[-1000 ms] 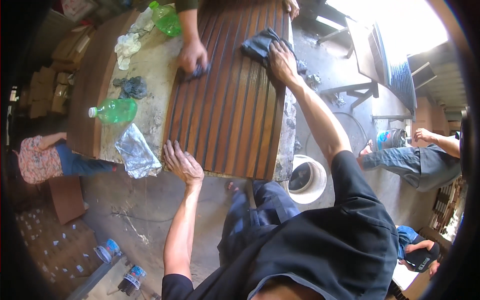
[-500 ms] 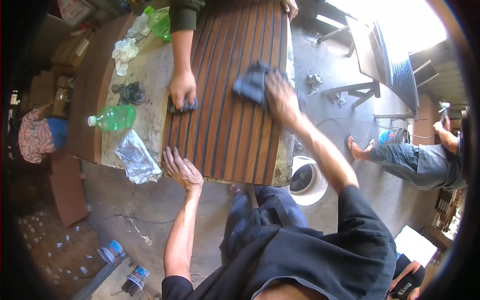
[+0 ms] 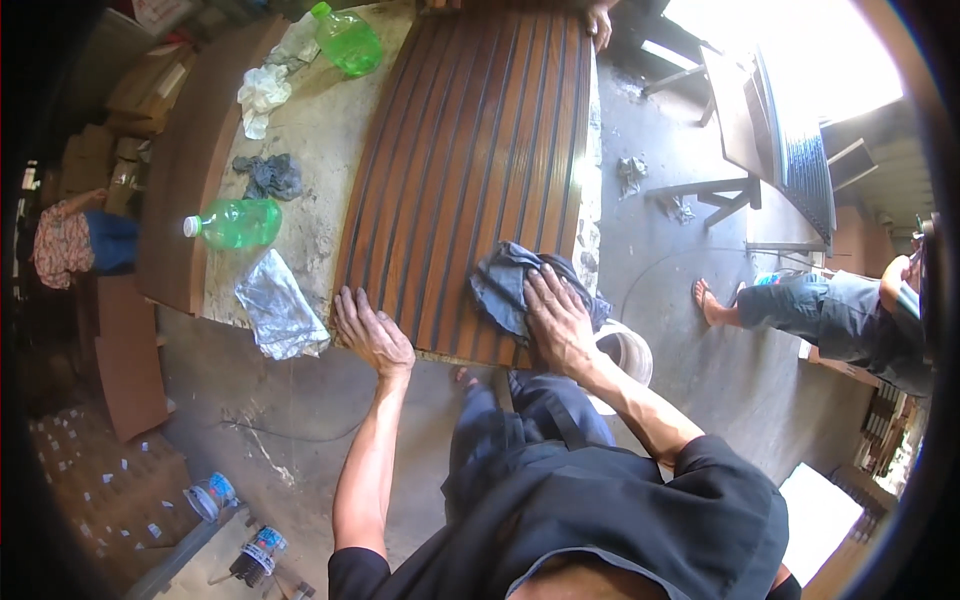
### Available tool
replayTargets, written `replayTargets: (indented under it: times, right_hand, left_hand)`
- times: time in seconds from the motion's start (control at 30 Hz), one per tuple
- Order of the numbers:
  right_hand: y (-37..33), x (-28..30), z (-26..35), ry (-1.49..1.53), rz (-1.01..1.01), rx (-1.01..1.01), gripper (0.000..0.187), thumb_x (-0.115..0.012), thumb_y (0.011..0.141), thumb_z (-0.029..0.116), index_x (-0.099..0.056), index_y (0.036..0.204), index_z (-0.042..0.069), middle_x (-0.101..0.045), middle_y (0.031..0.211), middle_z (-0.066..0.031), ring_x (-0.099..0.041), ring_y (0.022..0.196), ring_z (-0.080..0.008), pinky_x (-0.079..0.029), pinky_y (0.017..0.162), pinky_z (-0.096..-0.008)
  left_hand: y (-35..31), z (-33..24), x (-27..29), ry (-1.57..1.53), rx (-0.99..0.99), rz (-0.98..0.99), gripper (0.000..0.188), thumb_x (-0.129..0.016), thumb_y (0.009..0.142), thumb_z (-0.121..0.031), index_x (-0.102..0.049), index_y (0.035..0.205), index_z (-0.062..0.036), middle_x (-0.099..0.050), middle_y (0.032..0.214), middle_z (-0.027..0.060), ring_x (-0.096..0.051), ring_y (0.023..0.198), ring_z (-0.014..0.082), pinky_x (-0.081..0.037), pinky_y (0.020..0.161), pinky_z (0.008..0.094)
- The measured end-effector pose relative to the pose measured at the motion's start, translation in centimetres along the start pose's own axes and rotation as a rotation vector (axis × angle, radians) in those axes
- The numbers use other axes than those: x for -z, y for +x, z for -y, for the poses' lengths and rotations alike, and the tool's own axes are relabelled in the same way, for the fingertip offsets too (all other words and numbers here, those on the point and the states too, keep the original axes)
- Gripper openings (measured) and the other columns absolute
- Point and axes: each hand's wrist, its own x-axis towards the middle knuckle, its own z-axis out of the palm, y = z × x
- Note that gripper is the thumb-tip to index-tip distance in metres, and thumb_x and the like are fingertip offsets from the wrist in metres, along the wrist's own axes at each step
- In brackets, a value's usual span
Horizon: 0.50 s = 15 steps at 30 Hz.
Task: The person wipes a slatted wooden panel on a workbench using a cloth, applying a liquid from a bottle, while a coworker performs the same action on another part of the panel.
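A reddish-brown wooden panel [image 3: 455, 180] with dark lengthwise grooves lies on a stained worktable [image 3: 330, 140]. My left hand [image 3: 373, 332] rests on its near left corner, fingers stretched out, holding nothing. At the near right edge my right hand [image 3: 560, 320] presses a crumpled blue-grey rag [image 3: 505, 285] onto the wood, fingers spread over the cloth. Beyond, at the far right corner, a co-worker's hand [image 3: 598, 24] touches the panel's edge. To the left lie a green bottle [image 3: 240, 223], a dark crumpled rag [image 3: 270, 177] and a folded silvery-grey sheet [image 3: 282, 308].
A second green bottle [image 3: 350, 45] and white crumpled cloths [image 3: 263, 97] sit farther back. Another brown board [image 3: 190, 170] flanks the table. Beneath the near right corner stands a white bucket [image 3: 632, 360]. A person's legs [image 3: 800, 310] and a trestle [image 3: 730, 190] are at the right.
My right hand has drawn the rag toward me along the panel's right side. The co-worker's arm with a small rag has withdrawn from the panel's left side. My left hand stays at its corner.
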Motion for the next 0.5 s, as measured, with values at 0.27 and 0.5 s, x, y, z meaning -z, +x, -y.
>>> replayTargets:
  times: [0.27,0.5]
  right_hand:
    - [22.0,2.7,-20.2,-0.195,-0.327,-0.082,0.049,-0.058,0.105,0.019,-0.058,0.15,0.0,-0.054,0.16,-0.0234,-0.044,0.155,-0.0418,-0.036,0.127,-0.0535]
    - [22.9,2.0,-18.7,-0.361,-0.316,0.026,0.05,-0.058,0.1,0.016,-0.06,0.144,-0.007,-0.056,0.156,-0.0274,-0.051,0.146,-0.0465,-0.041,0.124,-0.051]
  left_hand:
    - [0.8,-1.9,0.2,0.012,-0.01,0.023,0.054,-0.032,0.115,-0.031,-0.051,0.153,0.0022,-0.048,0.162,0.0266,-0.042,0.151,0.0489,-0.03,0.124,0.063]
    - [-1.2,-1.5,0.1,-0.085,0.092,-0.085,0.044,-0.053,0.101,-0.016,-0.061,0.141,0.0016,-0.057,0.153,0.0229,-0.048,0.147,0.0459,-0.033,0.123,0.0621]
